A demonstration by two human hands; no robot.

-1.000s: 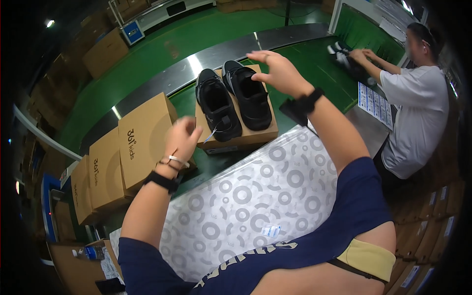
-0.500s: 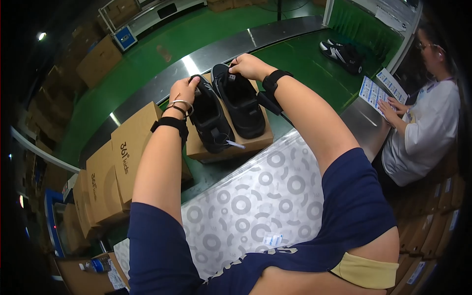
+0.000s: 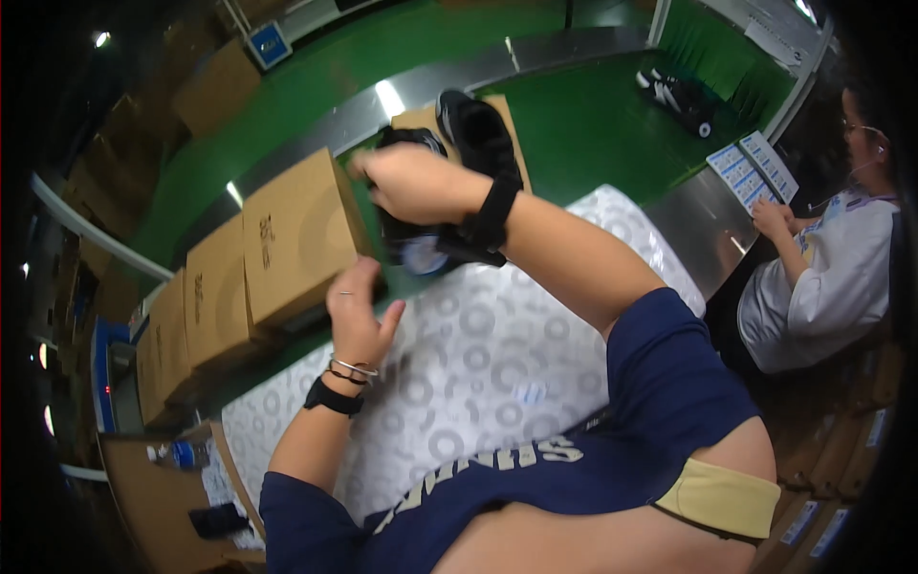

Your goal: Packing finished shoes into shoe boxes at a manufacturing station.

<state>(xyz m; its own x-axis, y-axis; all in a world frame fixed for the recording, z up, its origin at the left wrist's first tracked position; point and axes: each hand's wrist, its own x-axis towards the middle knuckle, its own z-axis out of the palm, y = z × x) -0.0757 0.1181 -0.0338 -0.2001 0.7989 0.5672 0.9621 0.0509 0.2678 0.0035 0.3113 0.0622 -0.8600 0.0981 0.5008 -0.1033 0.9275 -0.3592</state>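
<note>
Black-strapped right hand (image 3: 421,182), blurred, over one black shoe (image 3: 394,226); grip cannot be told.
Left hand (image 3: 355,316) open, thumb apart, near a brown box (image 3: 301,239); second black shoe (image 3: 481,136) on a carton (image 3: 420,117) alongside; patterned white paper (image 3: 469,383) before navy shirt (image 3: 669,373).

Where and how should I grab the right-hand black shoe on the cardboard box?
Probably grip the black shoe by its collar, from above and the right: its opening faces up and that flank is uncovered, while the right hand crowds its left.

black shoes (image 3: 481,134), brown boxes (image 3: 301,244), white paper (image 3: 469,359) ringed in grey.
</note>
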